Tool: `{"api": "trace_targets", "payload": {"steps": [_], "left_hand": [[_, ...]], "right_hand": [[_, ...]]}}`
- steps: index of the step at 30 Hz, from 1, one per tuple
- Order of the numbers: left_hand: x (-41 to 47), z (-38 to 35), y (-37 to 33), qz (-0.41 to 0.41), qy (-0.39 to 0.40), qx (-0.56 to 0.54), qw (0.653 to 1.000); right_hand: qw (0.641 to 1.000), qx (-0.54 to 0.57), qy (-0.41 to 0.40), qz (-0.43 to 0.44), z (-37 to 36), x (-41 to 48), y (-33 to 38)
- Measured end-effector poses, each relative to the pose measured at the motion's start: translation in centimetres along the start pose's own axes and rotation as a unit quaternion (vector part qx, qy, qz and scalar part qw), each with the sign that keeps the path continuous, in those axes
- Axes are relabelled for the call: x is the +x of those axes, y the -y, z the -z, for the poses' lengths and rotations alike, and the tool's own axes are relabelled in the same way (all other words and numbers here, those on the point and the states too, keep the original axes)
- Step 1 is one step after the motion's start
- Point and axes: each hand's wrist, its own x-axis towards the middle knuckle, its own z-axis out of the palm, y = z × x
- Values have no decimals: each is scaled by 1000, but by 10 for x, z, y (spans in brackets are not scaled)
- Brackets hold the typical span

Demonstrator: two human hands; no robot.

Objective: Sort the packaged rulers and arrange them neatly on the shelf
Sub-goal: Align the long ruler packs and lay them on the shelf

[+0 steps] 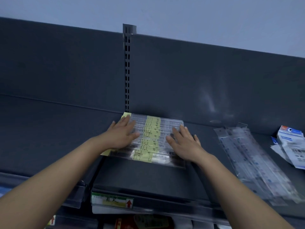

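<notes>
Dark grey metal shelf, grey back panel, slotted upright at the panel joint.

Step in hand: squaring up the yellow-labelled rulers. They lie at mid-shelf as one overlapped row, running from the back edge toward the front edge.

Left hand lies flat on the row's left ends, right hand flat on its right ends. Fingers of both are straight and spread, pressing down and grasping nothing.

Next move, by judgement: nudge the pack ends inward until they are flush, since the front-most pack sits slightly skewed. Then take up the clear-packaged rulers, which lie slantwise toward the right edge.

Count:
- Yellow row: about ten packs; the overlap prevents an exact number.
- Clear pile: at least three hang tabs visible.
- White-and-blue packets: a few, at the right edge.
- Price tag: one on the front edge.
</notes>
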Motion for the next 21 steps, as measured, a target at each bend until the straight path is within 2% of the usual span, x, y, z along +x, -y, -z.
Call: {"api": "trace_targets", "payload": {"steps": [6,11,15,18,21], "left_hand": [[35,3,4,12,-8,47,999],[43,4,2,14,60,84,995],[43,2,-3,16,16,88,996],[45,-2,-5,4,44,86,995],[46,-3,-3,5,41,75,996]], "right_hand": [[1000,0,2,-6,6,26,3],[999,-28,20,-1,5,33,3],[1000,-11,-19,-3,-4,36,7],[999,-35,2,-4,-5,39,9],[999,-42,-23,1,0,40,8]]}}
